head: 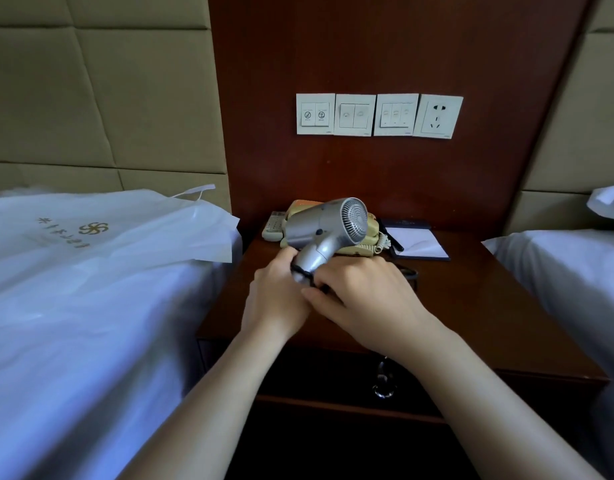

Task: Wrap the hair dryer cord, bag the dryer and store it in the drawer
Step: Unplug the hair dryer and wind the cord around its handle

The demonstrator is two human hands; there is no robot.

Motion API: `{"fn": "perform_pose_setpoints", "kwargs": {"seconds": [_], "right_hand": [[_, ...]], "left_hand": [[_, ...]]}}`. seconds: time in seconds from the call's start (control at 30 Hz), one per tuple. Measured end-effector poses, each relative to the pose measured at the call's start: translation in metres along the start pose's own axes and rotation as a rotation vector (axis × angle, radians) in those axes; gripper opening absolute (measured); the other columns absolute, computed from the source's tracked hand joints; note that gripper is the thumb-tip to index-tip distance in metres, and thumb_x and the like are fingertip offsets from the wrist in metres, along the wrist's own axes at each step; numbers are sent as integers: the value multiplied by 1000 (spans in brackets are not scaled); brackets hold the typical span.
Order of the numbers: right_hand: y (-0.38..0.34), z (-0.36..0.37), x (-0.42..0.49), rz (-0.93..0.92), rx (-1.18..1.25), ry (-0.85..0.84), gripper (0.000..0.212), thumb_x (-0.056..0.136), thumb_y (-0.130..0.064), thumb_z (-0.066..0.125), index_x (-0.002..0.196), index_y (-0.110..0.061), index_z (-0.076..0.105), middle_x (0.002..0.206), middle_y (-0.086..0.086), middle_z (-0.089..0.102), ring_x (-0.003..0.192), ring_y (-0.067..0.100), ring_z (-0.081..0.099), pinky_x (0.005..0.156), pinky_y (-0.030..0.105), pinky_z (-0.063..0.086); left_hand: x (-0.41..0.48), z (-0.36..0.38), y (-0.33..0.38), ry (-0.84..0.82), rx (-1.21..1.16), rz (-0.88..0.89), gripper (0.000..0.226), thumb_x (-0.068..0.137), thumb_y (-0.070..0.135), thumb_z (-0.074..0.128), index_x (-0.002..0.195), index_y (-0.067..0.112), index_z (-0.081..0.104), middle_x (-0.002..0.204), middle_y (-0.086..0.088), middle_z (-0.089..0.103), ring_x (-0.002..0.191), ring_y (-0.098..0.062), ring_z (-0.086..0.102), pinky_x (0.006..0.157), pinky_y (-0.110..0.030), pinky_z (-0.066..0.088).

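Left grip (276,296), right grip (366,294) clasp dryer handle (314,254)

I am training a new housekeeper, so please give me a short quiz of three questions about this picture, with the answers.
1. True or false: the white bag lies on the bed.
2. Where in the row of wall plates is the socket? A. left end B. middle C. right end
3. Fill in: the black cord is wound round the hair dryer's ____.
Key: 1 true; 2 C; 3 handle.
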State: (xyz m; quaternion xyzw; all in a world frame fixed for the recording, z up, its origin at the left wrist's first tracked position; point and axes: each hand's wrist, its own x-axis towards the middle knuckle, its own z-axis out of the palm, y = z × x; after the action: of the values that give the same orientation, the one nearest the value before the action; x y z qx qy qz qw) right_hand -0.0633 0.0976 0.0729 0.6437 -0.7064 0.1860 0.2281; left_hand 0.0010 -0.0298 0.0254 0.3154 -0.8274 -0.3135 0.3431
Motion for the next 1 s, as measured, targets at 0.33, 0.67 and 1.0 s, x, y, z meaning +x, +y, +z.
{"fn": "perform_pose_setpoints", "kwargs": {"seconds": [0.33, 0.67, 1.0], "right_hand": [[7, -14, -6, 76, 270, -117, 13, 94, -32, 46, 84, -28, 54, 73, -4, 57, 74, 28, 56, 65, 43, 48], [76, -18, -25, 301, 160, 41, 43, 93, -41, 48, 55, -22, 41, 48, -2, 41, 56, 24, 46, 55, 39, 39], [73, 20, -27, 552, -181, 69, 38, 92, -51, 43, 85, -20, 64, 80, 7, 67, 80, 36, 62, 53, 28, 30]], "left_hand": [[11, -15, 2, 172, -138, 17, 38, 76, 61, 38, 71, 25, 52, 71, -5, 59, 81, -37, 59, 68, -40, 46], [22, -57, -54, 287, -171, -289, 33, 92, 37, 47, 91, 9, 64, 66, -13, 62, 45, -25, 53, 41, -23, 41], [12, -43, -37, 176, -377, -367, 26, 94, 32, 45, 92, 14, 63, 62, -9, 55, 40, -20, 43, 39, -19, 31]]}}
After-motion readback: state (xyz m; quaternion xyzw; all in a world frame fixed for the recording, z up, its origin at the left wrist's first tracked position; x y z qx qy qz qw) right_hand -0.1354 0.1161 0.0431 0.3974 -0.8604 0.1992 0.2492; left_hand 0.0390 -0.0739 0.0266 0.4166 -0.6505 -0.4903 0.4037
